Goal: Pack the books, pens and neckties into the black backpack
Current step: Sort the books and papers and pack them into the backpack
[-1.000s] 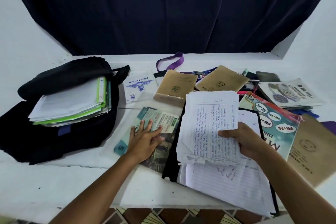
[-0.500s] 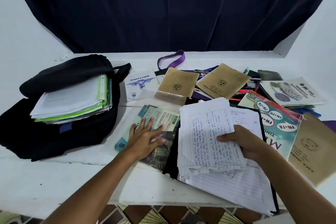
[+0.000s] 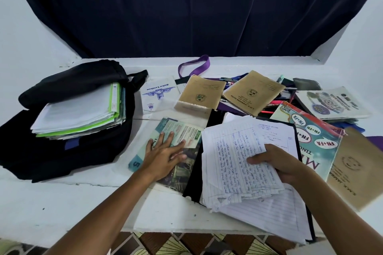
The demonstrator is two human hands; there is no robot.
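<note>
Pinching a sheaf of handwritten loose pages (image 3: 238,157) between thumb and fingers, my right hand (image 3: 277,163) holds them just over a black folder (image 3: 213,122) and more lined sheets (image 3: 275,215), probably to square the stack before it goes anywhere. My left hand (image 3: 163,157) lies with fingers spread flat on a green textbook (image 3: 180,134), gripping nothing; I judge it pins the cover so the book cannot slide off the white table (image 3: 62,203). Left of that hand, the black backpack (image 3: 68,157) lies flat with its flap thrown back and a pile of books and papers (image 3: 80,113) already in its mouth, green edges showing. Beyond the hands, two brown notebooks (image 3: 251,93) lean on a scatter of pens (image 3: 269,107); a white booklet (image 3: 159,95) sits beside the bag strap. A purple strap (image 3: 194,65) loops near the back edge; I cannot tell whether it is a necktie. Right of the folder, a bright teal workbook (image 3: 310,136) overlaps another brown notebook (image 3: 356,165). Most items remain unpacked.
</note>
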